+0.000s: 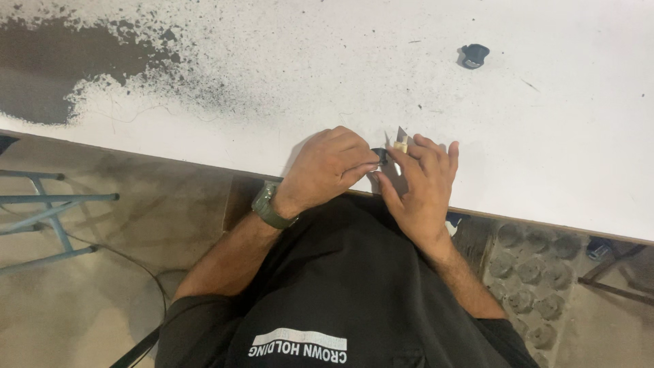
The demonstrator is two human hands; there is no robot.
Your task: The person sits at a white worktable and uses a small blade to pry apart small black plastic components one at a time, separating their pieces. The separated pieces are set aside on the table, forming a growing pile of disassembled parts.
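Note:
My left hand, with a green watch on its wrist, pinches a small black part at the near edge of the white table. Right beside it, my right hand grips a small knife with a pale handle and a pointed grey blade that sticks up. The blade's tip stands just beside the black part; whether it touches is hidden by my fingers. Both hands meet over the table edge, in front of my black shirt.
A second black part lies alone at the far right of the table. Black spray stains cover the table's far left. On the floor are a blue metal frame, a cable and a dimpled grey tray.

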